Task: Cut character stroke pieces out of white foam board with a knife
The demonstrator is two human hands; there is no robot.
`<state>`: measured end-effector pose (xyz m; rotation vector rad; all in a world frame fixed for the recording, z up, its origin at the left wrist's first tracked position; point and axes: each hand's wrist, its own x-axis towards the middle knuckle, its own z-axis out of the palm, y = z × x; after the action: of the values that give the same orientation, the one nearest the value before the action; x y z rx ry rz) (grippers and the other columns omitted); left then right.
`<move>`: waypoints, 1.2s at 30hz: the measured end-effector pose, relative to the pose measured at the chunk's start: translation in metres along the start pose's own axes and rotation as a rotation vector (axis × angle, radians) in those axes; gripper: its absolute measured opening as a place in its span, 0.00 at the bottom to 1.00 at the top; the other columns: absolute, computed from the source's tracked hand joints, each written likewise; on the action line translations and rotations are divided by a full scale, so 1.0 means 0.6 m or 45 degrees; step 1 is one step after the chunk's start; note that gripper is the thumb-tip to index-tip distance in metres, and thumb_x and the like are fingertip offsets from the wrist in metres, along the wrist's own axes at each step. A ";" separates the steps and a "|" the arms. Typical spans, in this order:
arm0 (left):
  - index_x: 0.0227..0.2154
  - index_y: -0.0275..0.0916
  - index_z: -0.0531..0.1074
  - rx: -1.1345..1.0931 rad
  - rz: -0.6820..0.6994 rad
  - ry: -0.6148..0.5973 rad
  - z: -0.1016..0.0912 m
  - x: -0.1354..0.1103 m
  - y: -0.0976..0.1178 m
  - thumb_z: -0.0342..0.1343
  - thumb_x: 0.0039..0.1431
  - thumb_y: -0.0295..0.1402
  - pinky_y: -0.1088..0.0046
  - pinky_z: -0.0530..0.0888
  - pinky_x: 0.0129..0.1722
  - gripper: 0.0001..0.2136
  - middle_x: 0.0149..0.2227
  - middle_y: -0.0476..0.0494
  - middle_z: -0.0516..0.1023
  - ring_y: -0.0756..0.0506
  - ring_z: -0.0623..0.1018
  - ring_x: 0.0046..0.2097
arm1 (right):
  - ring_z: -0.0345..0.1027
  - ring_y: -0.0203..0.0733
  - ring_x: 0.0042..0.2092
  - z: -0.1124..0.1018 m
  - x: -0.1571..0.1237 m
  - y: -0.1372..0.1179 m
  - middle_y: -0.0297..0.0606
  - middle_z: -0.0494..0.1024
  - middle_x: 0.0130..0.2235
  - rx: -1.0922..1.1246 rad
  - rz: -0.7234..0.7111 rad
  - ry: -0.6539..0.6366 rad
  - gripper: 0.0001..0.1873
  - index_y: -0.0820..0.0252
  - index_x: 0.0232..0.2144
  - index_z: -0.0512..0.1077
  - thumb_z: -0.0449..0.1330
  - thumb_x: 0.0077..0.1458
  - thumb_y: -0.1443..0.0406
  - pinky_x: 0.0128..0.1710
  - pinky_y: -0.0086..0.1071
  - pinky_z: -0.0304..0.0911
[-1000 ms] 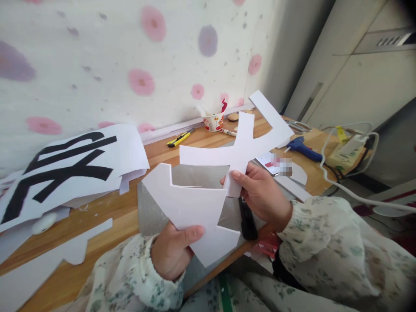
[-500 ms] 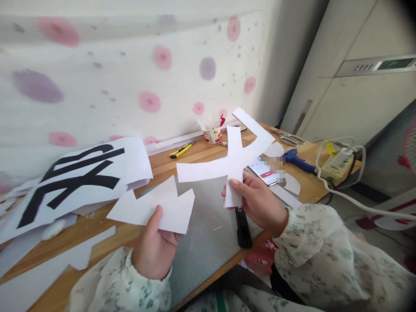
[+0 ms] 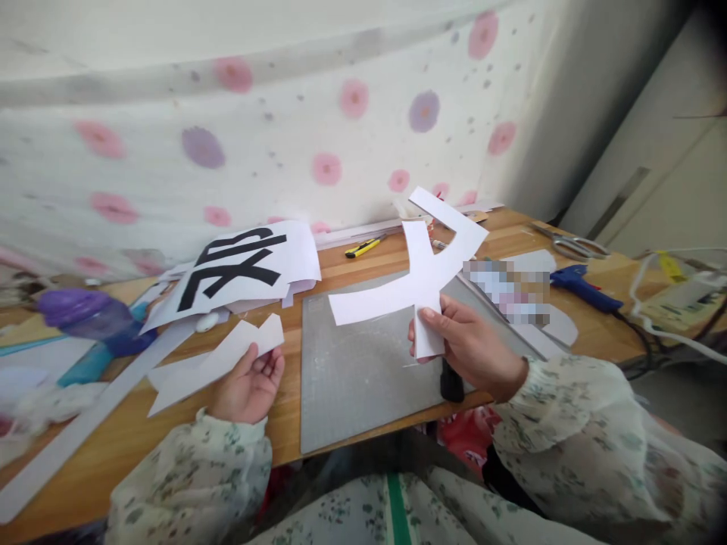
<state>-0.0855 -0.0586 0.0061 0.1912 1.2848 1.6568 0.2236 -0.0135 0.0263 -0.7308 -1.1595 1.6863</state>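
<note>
My right hand pinches the short lower stem of a white cut-out character shape, thumb in front, and holds it up over the grey cutting mat. The shape looks like stiff board with several branching strokes. At the left, my left hand has its thumb on a white zigzag-edged offcut, fingers curled at its right end. That offcut is low over the wooden table, and another white piece lies under it. Partly behind my right hand, a black-handled cutter rests at the mat's edge.
A white sheet with black characters lies at the back left, near a purple-lidded bottle. A yellow utility knife lies by the wall. Scissors and a blue glue gun lie on the right.
My left hand has moved left and down with the offcut, away from the mat. My right hand still holds up the cut-out shape. The view has turned left, bringing the bottle in.
</note>
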 end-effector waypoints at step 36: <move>0.27 0.36 0.76 0.400 -0.034 -0.820 0.154 -0.054 -0.149 0.68 0.44 0.45 0.74 0.69 0.28 0.17 0.24 0.47 0.77 0.49 0.72 0.27 | 0.66 0.40 0.31 -0.030 0.008 0.006 0.37 0.74 0.31 -0.851 -0.099 0.188 0.20 0.59 0.36 0.74 0.64 0.48 0.50 0.31 0.33 0.62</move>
<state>0.0420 -0.0284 -0.0129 0.8220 1.0239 1.2086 0.2358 -0.0026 0.0166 -1.1740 -1.6362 1.1446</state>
